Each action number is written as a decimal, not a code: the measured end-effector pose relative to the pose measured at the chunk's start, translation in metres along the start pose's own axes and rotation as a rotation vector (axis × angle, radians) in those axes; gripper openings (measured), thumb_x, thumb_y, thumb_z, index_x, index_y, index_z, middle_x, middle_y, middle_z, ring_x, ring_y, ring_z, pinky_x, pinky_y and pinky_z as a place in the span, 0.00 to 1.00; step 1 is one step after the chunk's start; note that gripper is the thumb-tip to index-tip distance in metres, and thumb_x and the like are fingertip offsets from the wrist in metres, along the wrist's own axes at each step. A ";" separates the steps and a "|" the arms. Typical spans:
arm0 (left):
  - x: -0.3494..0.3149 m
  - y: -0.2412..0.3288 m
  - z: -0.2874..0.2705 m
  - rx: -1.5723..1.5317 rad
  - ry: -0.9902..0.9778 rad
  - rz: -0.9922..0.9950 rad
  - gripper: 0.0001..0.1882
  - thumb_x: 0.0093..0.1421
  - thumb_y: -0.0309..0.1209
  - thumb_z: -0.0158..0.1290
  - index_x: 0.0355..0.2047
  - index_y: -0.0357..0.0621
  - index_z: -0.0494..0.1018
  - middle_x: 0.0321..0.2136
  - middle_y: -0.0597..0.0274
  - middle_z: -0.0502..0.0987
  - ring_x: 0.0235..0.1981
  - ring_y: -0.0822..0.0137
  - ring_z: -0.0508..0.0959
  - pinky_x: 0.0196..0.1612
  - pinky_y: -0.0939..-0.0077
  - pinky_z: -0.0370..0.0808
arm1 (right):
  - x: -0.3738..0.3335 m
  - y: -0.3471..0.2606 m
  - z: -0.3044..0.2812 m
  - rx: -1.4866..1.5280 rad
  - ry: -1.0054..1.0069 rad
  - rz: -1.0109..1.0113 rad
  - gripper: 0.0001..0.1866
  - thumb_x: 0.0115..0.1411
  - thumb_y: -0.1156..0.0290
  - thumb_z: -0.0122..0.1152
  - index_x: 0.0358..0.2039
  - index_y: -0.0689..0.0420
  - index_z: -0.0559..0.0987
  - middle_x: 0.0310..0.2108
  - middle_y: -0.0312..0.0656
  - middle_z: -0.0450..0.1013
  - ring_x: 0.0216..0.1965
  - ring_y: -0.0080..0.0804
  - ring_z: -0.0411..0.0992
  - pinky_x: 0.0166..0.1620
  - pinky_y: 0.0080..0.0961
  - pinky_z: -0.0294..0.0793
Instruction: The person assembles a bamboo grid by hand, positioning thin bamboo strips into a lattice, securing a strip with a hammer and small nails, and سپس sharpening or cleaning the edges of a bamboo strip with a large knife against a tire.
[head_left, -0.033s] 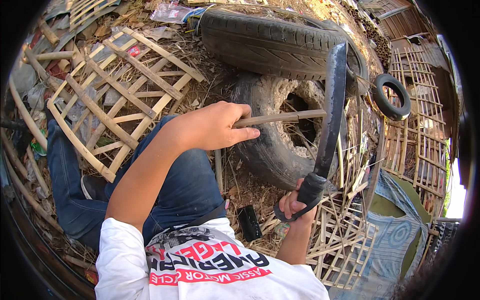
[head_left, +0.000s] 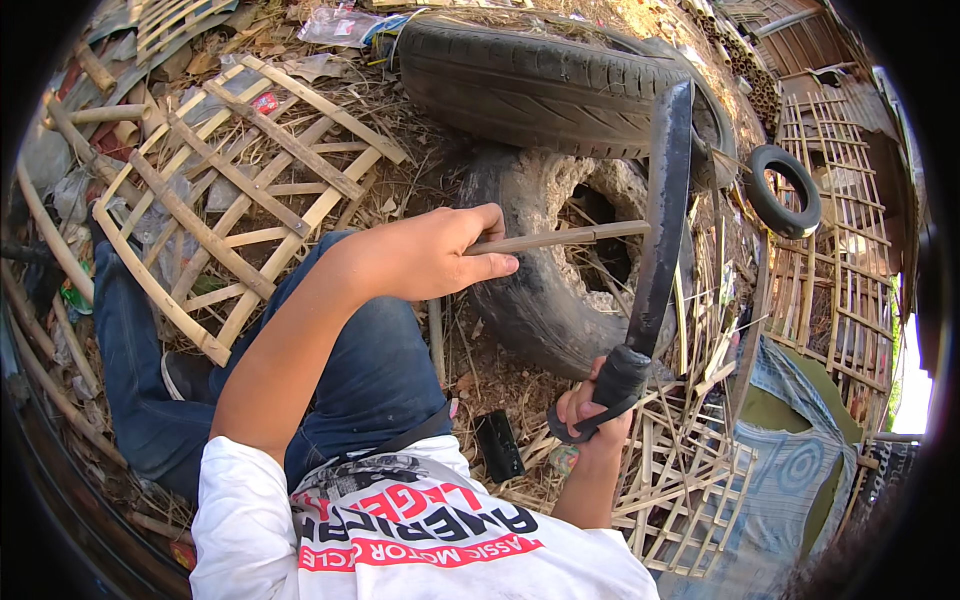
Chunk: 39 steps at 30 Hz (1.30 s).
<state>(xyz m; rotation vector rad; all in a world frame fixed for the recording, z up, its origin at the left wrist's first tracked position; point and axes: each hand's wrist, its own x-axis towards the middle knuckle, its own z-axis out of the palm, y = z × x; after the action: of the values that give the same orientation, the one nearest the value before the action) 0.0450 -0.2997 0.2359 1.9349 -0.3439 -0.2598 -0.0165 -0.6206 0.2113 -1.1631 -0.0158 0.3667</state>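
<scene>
My left hand [head_left: 430, 248] pinches one end of a thin bamboo strip [head_left: 565, 237], which points right over a worn tyre [head_left: 510, 315] with a rough, crusted middle. In my right hand [head_left: 597, 410] is the black-wrapped handle of a machete [head_left: 664, 215], its long dark blade standing upward. The strip's far end meets the blade's left edge in the picture; whether they touch, I cannot tell. Beyond my left forearm a woven bamboo lattice [head_left: 222, 236] leans by my bent leg.
A larger tyre [head_left: 530, 90] lies behind the worn one, and a small tyre [head_left: 757, 195] sits at the right. A black phone-like slab [head_left: 498, 447] rests near my shirt. Split bamboo pieces [head_left: 690, 490] and a blue patterned cloth [head_left: 785, 490] spread at lower right.
</scene>
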 end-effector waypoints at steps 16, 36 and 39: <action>0.049 -0.088 0.054 -0.299 -0.384 -0.535 0.20 0.69 0.45 0.42 0.32 0.40 0.70 0.12 0.73 0.59 0.12 0.79 0.60 0.15 0.81 0.59 | 0.015 0.032 -0.012 -0.626 0.163 0.125 0.11 0.47 0.84 0.56 0.33 0.60 0.70 0.18 0.34 0.68 0.15 0.19 0.67 0.18 0.18 0.64; 0.061 -0.129 0.062 -0.111 -0.387 -0.342 0.29 0.69 0.51 0.39 0.22 0.36 0.67 0.14 0.67 0.61 0.18 0.71 0.62 0.25 0.70 0.64 | 0.032 0.086 -0.028 -0.708 0.217 0.246 0.12 0.49 0.76 0.66 0.33 0.60 0.73 0.20 0.31 0.69 0.17 0.17 0.65 0.21 0.18 0.65; 0.054 -0.130 0.072 -0.125 -0.332 -0.298 0.29 0.69 0.49 0.39 0.22 0.35 0.66 0.14 0.65 0.59 0.19 0.71 0.61 0.25 0.68 0.63 | 0.031 0.089 -0.023 -0.705 0.247 0.230 0.13 0.49 0.74 0.68 0.33 0.60 0.73 0.21 0.31 0.70 0.19 0.16 0.66 0.23 0.17 0.66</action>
<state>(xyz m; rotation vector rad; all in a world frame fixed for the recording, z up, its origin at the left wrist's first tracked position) 0.0867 -0.3348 0.0876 1.8139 -0.2466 -0.7850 -0.0074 -0.6019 0.1168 -1.9121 0.2219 0.4329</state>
